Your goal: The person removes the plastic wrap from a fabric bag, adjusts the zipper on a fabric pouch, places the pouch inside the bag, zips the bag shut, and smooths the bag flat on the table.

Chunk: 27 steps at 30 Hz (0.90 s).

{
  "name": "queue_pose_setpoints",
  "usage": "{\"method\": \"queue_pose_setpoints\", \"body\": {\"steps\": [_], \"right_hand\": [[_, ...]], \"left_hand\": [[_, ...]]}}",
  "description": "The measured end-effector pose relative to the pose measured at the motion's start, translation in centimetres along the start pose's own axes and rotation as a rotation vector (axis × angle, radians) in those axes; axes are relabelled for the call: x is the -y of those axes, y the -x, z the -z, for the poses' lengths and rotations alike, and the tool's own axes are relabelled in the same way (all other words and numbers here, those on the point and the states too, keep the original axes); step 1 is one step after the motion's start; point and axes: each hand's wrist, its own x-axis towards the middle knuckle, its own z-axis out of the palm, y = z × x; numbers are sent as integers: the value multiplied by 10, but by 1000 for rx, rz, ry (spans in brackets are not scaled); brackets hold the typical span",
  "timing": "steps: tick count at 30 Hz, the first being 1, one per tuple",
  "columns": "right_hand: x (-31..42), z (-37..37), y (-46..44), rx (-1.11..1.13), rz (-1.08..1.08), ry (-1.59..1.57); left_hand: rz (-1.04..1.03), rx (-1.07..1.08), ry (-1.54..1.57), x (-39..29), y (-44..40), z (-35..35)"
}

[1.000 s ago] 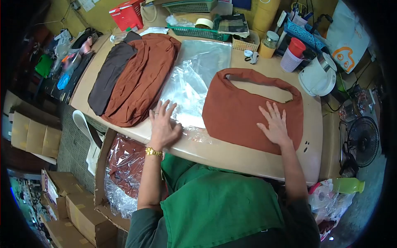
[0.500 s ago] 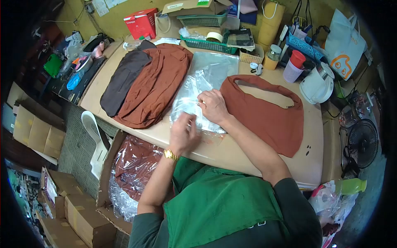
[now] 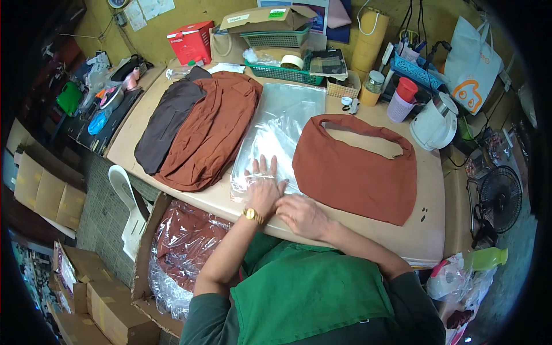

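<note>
Left hand point(image 3: 264, 190): palm down, fingers spread over the clear sleeves point(image 3: 287, 121); grip released, though whether film covers the fingers is unclear.
Right hand point(image 3: 303, 217): fingers curled just beside the left wrist; cannot tell whether its grip pinches anything.
Clear sleeves: flat at mid-worktop point(image 3: 402, 241), between two bags.
Right side: a brown bag point(image 3: 356, 172) lies flat, crowding the sleeves' edge.
Left side: a crumpled grey-and-brown bag point(image 3: 213, 126) hems in the other edge.
Behind: green baskets point(image 3: 276, 38), tape roll point(image 3: 292, 62), cups point(image 3: 401, 107), kettle point(image 3: 434, 126).
Below: an open carton point(image 3: 142, 253) holding film-wrapped brown fabric point(image 3: 190, 236).
</note>
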Motion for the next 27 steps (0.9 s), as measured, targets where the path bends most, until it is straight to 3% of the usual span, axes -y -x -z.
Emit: {"method": "queue_pose_setpoints", "body": {"steps": [1, 4, 5, 6, 7, 9, 10, 12, 13, 14, 16, 18, 20, 21, 22, 25, 27], "right_hand": [[-1, -5, 7, 72, -45, -100], [2, -16, 9, 17, -83, -101], [3, -19, 7, 16, -84, -105], [2, -21, 2, 62, -181, -78], [1, -21, -4, 105, -274, -47], [0, -25, -11, 108, -312, 103], [-1, -27, -13, 113, -354, 252], [-9, -32, -17, 153, -403, 189], [-12, -36, -17, 202, -430, 160], [-15, -39, -17, 254, -456, 132], [-20, -40, -18, 256, -403, 166], [-20, -35, -17, 256, -355, 200], [-14, -28, -16, 222, -430, 134], [-14, -29, -15, 223, -431, 138], [-14, -33, -14, 218, -479, 137], [-23, -42, -13, 164, -499, 128], [-25, -44, -16, 115, -470, 117]], "left_hand": [[27, 64, 66, -7, 5, 16], [102, 250, 102, 1, -1, 43], [45, 119, 66, 6, 2, 40], [46, 118, 64, 15, 2, 31], [-108, -107, 147, 26, 0, 18], [-76, -8, 451, 47, 5, -13], [-78, -12, 448, 35, 2, 16], [137, 243, 353, 12, -2, 66], [-30, 90, 213, 20, -2, 51], [-29, 88, 215, 27, -4, 41], [-420, -275, 67, 40, -10, 25], [-382, -259, 122, 40, -11, 18], [-11, 39, 106, 27, -7, 34], [41, 207, 84, 19, -10, 52], [41, 203, 88, 19, -8, 51], [-269, -175, 2, 23, 0, 37], [-210, -185, 33, 36, -10, 1]]}}
